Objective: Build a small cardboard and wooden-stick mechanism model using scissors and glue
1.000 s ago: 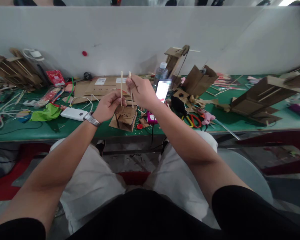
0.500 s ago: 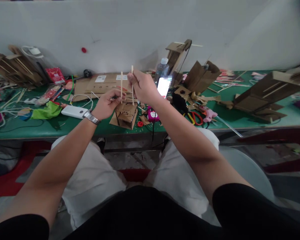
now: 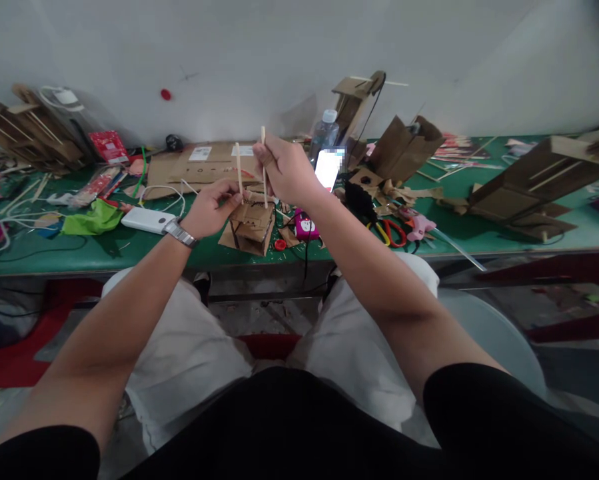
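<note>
A small brown cardboard box model (image 3: 252, 228) sits near the front edge of the green table (image 3: 129, 250). Two thin wooden sticks stand upright out of its top. My left hand (image 3: 210, 209), with a metal watch on the wrist, pinches the left stick (image 3: 238, 160) close to the box. My right hand (image 3: 284, 170) is closed around the right stick (image 3: 263, 137), higher up, with the stick's tip showing above my fingers.
A white power bank (image 3: 146, 220) with cable lies left of the box, beside green cloth (image 3: 90, 220). Flat cardboard (image 3: 199, 170), a water bottle (image 3: 324, 137) and a lit phone (image 3: 328, 170) stand behind. Scissors (image 3: 386, 235), a pink glue gun (image 3: 419, 228) and cardboard models (image 3: 519, 193) lie right.
The view has tilted slightly, so the table sits a little lower and closer. Both hands keep their grip on the sticks; the left stick now leans slightly left.
</note>
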Available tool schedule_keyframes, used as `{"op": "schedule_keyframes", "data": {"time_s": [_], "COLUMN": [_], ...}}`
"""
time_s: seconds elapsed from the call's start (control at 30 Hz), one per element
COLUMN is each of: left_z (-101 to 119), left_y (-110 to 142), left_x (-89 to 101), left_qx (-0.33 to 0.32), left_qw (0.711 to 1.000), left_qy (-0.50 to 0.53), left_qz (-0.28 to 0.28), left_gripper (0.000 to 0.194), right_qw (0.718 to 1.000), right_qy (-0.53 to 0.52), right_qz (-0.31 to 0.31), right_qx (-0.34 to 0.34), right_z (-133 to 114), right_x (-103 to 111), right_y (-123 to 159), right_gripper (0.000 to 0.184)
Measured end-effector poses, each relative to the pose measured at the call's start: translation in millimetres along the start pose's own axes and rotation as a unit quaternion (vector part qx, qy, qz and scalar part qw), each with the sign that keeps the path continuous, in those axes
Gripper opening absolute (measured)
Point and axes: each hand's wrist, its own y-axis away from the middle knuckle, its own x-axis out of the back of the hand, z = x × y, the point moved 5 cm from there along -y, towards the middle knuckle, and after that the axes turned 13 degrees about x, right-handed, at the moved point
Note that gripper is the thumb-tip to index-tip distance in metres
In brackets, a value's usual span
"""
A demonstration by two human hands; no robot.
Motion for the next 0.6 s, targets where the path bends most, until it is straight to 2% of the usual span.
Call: {"op": "schedule_keyframes", "data": {"time_s": [0.17, 0.3, 0.4, 0.5, 0.6], "left_z": [10, 11, 10, 11, 11], "left_y": [2, 3, 4, 4, 3], "left_x": [-1.4, -3.5, -4.8, -4.1, -3.5], "left_qx": [-0.03, -0.02, -0.015, -0.034, -0.042], "left_qw": [0.999, 0.999, 0.999, 0.999, 0.998], "left_qy": [0.004, 0.031, 0.023, 0.002, -0.007], "left_qz": [-0.013, -0.026, -0.035, -0.035, -0.039], "left_gripper": [0.033, 0.034, 0.037, 0.032, 0.028], "right_qw": [1.0, 1.0, 1.0, 1.0, 0.999], "right_qy": [0.004, 0.003, -0.005, -0.017, -0.032], "right_qz": [0.0, 0.004, -0.016, -0.026, -0.006], "right_qx": [0.004, -0.002, 0.003, 0.003, -0.007], "right_z": [0, -5, -8, -5, 1], "right_x": [-1, 2, 3, 3, 4], "right_y": [1, 3, 7, 12, 16], "right_gripper": [0.056, 0.055, 0.057, 0.061, 0.064]}}
